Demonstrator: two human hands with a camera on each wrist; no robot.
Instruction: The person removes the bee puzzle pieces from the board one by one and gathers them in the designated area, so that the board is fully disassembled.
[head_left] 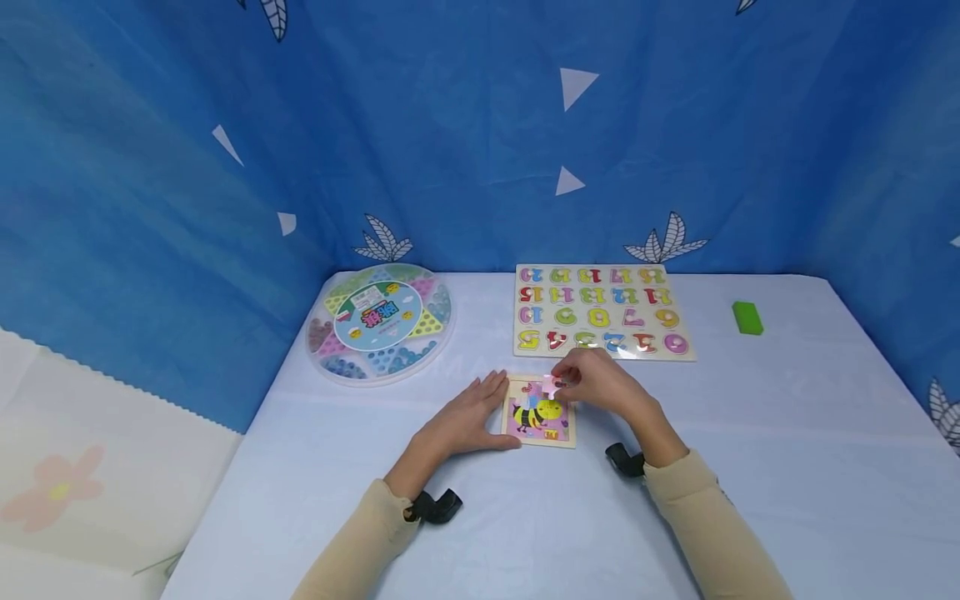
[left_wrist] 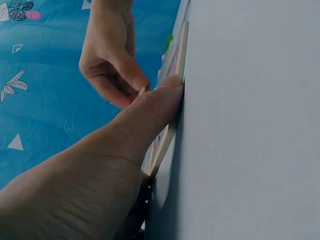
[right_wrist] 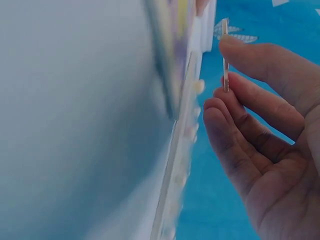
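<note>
A small square wooden jigsaw puzzle (head_left: pixel 537 433) with a yellow-and-black bee on pink lies in the middle of the table. My left hand (head_left: pixel 468 417) steadies it from the left with straight fingers, fingertips at its upper left corner and thumb along the near edge. In the left wrist view the thumb (left_wrist: pixel 155 102) rests on the board's pale wooden rim (left_wrist: pixel 184 50). Above the puzzle's upper right part, my right hand (head_left: pixel 600 383) pinches a pink puzzle piece (head_left: pixel 550 386). The right wrist view shows this thin piece (right_wrist: pixel 226 62) edge-on between thumb and fingers, raised off the board.
Behind the puzzle lies a wooden number board (head_left: pixel 598 317) with colourful numerals. A round clear-lidded game box (head_left: pixel 378 323) sits at the back left. A green block (head_left: pixel 747 318) is at the back right. Blue patterned cloth (head_left: pixel 480 133) hangs behind the white-covered table (head_left: pixel 750 467).
</note>
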